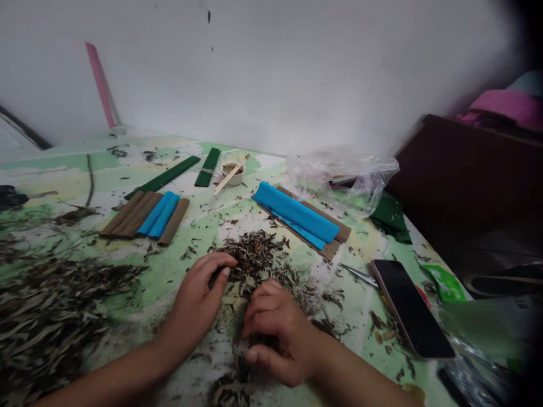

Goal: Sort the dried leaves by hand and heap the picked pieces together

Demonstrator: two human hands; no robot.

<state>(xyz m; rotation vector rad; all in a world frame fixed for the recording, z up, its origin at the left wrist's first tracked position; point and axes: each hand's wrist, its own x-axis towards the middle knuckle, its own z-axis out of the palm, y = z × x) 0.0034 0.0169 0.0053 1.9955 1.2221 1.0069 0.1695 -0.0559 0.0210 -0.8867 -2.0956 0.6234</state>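
A small heap of dried leaves [257, 249] lies on the table in front of my hands. My left hand [203, 291] rests at the heap's left edge, its fingers bent forward and its thumb a little apart. Closer to me, my right hand [282, 328] is loosely curled over the table, with a gap between thumb and fingers. Dark leaf bits show in that gap; whether any are gripped is unclear. Further loose leaves [231, 391] lie below my right hand. A much larger pile of dried leaves [46, 322] covers the left side.
Brown and blue paper rolls [159, 215] lie behind my left hand. Blue sheet [297, 212], a cup [233, 172] with sticks across it, and green strips [169, 175] sit farther back. Right: clear plastic bag [360, 175], scissors [358, 274], phone [411, 308], green packet [445, 282].
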